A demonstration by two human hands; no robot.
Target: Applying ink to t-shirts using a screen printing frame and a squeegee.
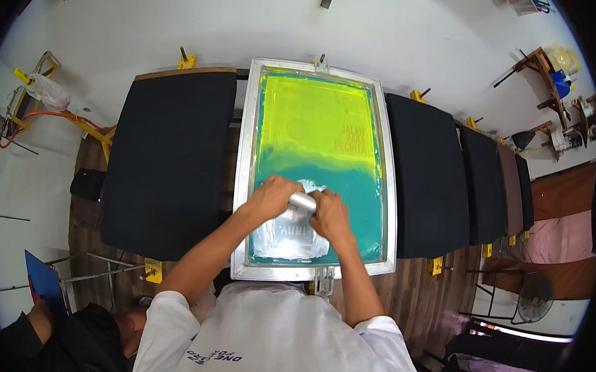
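A silk-screen frame (243, 162) with a silver metal rim lies in front of me. Its mesh is yellow-green (309, 112) at the far end and teal (358, 203) toward me, with small lettering at the right. Both hands grip a short silver squeegee (303, 201) over the near half: my left hand (274, 197) at its left end, my right hand (330, 214) at its right. Fingers curl around it, and its lower edge is partly hidden. White ink (287, 243) is smeared on the mesh between my forearms, around a stencilled area.
Black cloth-covered boards (169, 164) stand at the left, and several more (428, 180) run off to the right. Yellow clamps (153, 270) and metal hinges (323, 282) stick out at the edges. A person in dark clothes (87, 340) is at the lower left. A fan (535, 298) stands at the right.
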